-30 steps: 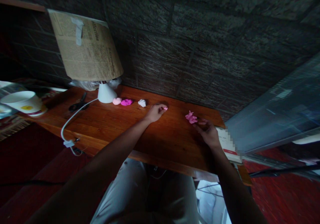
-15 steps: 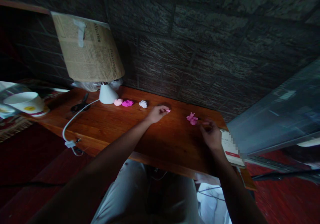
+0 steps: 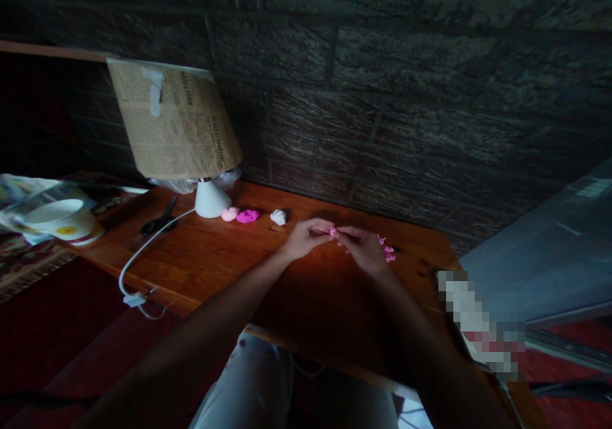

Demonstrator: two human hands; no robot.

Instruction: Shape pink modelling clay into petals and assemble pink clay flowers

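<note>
A: Biggest first, pls.
B: Dark brick-look wall (image 3: 306, 85) across the top. Brown wooden table (image 3: 201, 250) along it, back edge close to the wall, front edge over the person's knees.
A: Room to move?
B: Decent strip of wood btwn hands & front edge, more to the L. Back edge is nearer. Lamp (image 3: 176, 123) w/ newsprint shade takes up the back L part; a pixelated item (image 3: 478, 327) sits along the R edge, can't ID it.
A: Hands?
B: Approx mid-table, meeting fingertip to fingertip. L hand (image 3: 306, 238): thumb & index pinching a small pink bit. R hand (image 3: 366, 247): thumb & index brought together at the same bit from the other side; can't tell if gripping or only touching.
A: Other stuff, going down in size?
B: White cup (image 3: 71, 228) w/ yellow spot, far L end. Dark scissors (image 3: 162, 217) lying btwn cup & lamp. Ruffled pink pc (image 3: 387, 250) just beyond the R hand, partly hidden by it, edges frilly & uneven. Then a row near the lamp base: magenta lump (image 3: 248, 216), pale pink lump (image 3: 230, 214) right beside it, white lump (image 3: 278, 217) a bit apart, nearer the L hand.
A: & the bit itself?
B: Smallest of the lot. Light pink, mostly covered by fingertips, exact shape n/a.
</note>
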